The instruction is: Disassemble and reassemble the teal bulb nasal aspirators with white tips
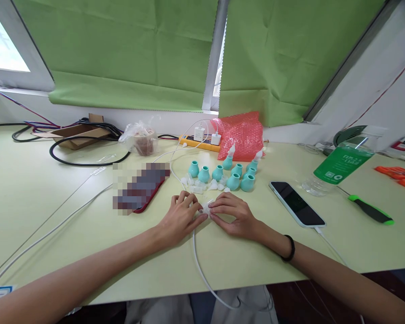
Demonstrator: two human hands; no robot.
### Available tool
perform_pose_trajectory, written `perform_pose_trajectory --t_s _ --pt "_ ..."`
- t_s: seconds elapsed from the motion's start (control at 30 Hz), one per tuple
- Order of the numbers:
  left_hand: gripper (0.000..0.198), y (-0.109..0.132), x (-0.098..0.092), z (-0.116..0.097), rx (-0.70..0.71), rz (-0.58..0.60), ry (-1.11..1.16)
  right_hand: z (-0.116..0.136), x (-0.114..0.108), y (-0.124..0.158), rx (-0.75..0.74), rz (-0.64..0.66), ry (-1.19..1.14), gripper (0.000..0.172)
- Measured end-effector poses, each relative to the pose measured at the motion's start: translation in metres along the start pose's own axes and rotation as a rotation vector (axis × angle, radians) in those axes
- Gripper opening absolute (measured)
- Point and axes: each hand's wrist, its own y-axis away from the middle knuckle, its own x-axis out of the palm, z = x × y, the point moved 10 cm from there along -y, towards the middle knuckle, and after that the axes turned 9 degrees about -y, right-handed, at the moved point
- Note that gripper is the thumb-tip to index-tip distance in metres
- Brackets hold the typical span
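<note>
My left hand (185, 213) and my right hand (234, 215) meet low over the table, fingertips closed on a small translucent white piece (206, 207) between them. Its exact kind is hidden by the fingers. Just beyond my hands lie loose clear and white tips (198, 186). Behind these stand several teal bulbs (234, 181) with open necks. Two of the rear ones, one of them a bulb (227, 162), carry pale translucent nozzles (231, 150). A white cable (196, 256) runs beneath my left hand toward the table's front edge.
A red-cased phone (151, 191) lies left, a light-cased phone (297, 203) right. Farther right are a green-labelled bottle (340, 164), a screwdriver (371, 209) and orange tools (400, 175). At the back are a yellow power strip (202, 143), red bubble wrap (241, 137), a bagged pot (145, 141) and black cables (54, 153).
</note>
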Motion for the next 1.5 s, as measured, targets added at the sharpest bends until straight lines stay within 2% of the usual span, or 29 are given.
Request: perform_pose_trajectory --t_s 0.3,0.5,0.77,1.03,1.2,1.4,1.5 --pt "0.031 0.0 0.001 0.0 0.002 0.006 -0.002 0.004 0.001 0.002 -0.042 0.019 0.056 0.013" --pt "0.031 0.0 0.002 0.001 -0.003 0.015 -0.009 0.01 -0.007 0.001 -0.058 -0.042 0.008 0.015" --pt "0.03 0.0 0.001 0.001 -0.002 0.009 -0.002 0.013 -0.006 0.002 -0.091 -0.032 -0.013 0.015" --pt "0.029 0.001 0.002 -0.003 0.036 -0.009 -0.031 0.018 -0.001 0.002 -0.126 0.029 0.015 0.014" --pt "0.028 0.0 0.003 -0.007 0.057 0.009 -0.071 0.017 0.004 0.001 -0.097 0.074 0.002 0.014" --pt "0.031 0.0 0.006 -0.006 0.044 0.042 -0.105 0.013 -0.009 0.001 -0.06 -0.08 -0.066 0.017" --pt "0.031 -0.001 0.007 -0.005 0.044 0.046 -0.109 0.014 -0.009 0.0 -0.064 -0.073 -0.086 0.016"
